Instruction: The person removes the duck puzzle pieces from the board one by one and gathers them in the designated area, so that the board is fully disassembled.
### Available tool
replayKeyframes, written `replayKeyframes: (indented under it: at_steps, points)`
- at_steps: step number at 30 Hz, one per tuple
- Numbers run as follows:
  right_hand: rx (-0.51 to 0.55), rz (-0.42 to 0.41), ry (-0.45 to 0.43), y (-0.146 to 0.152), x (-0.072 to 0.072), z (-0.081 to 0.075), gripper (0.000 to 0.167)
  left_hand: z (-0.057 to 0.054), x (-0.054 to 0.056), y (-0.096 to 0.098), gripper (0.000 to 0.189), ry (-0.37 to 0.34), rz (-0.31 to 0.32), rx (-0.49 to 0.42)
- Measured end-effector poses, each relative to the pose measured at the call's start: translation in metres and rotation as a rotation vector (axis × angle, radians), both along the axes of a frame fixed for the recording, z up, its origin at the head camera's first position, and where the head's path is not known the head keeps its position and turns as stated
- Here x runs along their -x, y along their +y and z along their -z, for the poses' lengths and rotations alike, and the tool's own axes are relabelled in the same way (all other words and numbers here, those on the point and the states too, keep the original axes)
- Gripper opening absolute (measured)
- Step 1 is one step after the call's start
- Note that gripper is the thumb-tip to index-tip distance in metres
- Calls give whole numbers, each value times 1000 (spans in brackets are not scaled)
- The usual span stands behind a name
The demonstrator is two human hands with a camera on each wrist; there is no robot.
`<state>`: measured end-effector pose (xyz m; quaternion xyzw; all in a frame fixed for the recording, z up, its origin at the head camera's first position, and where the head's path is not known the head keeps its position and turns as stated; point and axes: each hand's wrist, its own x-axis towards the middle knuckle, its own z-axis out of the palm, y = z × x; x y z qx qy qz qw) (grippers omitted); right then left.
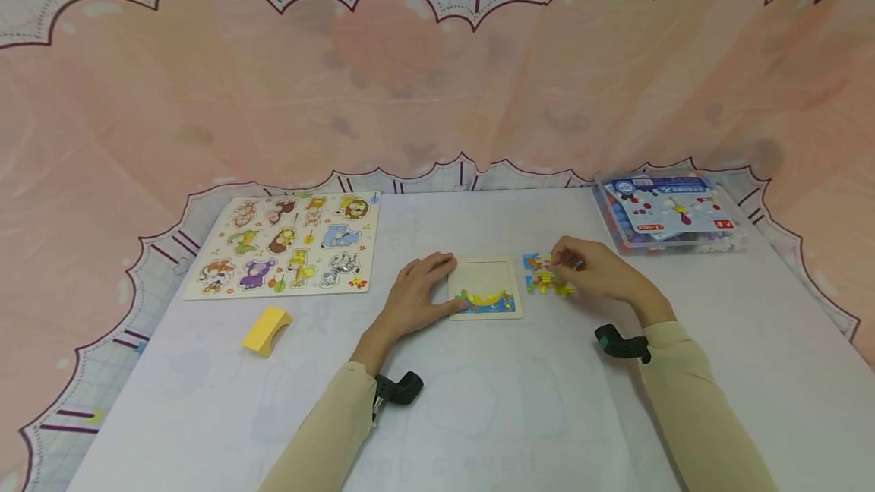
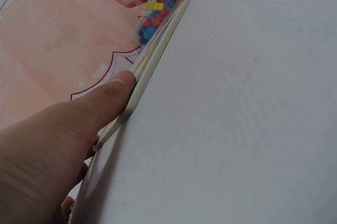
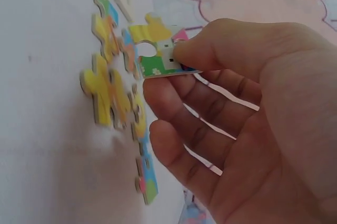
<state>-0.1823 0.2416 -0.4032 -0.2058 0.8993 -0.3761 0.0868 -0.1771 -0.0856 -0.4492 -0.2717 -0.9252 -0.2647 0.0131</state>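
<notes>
In the head view a small wooden puzzle frame (image 1: 481, 275) lies flat on the table, its lower strip filled with blue and yellow picture pieces. My left hand (image 1: 418, 291) rests at its left side; the thumb (image 2: 118, 90) presses on the frame edge and the fingers stretch toward the far left corner. My right hand (image 1: 601, 272) hovers over loose puzzle pieces (image 1: 543, 283) just right of the frame. Between thumb and fingers it pinches a puzzle piece (image 3: 152, 66) in green, yellow and white. Several more pieces (image 3: 102, 92) lie below it on the table.
A large animal puzzle board (image 1: 290, 245) lies at the back left. In front of it sits a yellow arched block (image 1: 265, 331). A clear plastic box (image 1: 673, 215) with a printed sheet and coloured parts stands at the back right, near the table's far edge.
</notes>
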Motion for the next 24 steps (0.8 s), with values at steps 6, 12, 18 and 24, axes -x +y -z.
replayKeyframes:
  at_steps: [6, 12, 18, 24]
  points:
    - [-10, 11, -37, 8, -1, -4, 8, 0, 0, 0, 75, 6, -1, -1]
    - [-25, 4, -52, 16, -1, -5, 8, 0, 0, 0, 75, 5, -3, -3]
    - [-34, 19, -132, 23, -3, -8, 10, 0, 0, 0, 76, -1, -4, 5]
    - [-36, 16, -157, 32, -3, -11, 8, -1, 0, 0, 75, 2, -5, 1]
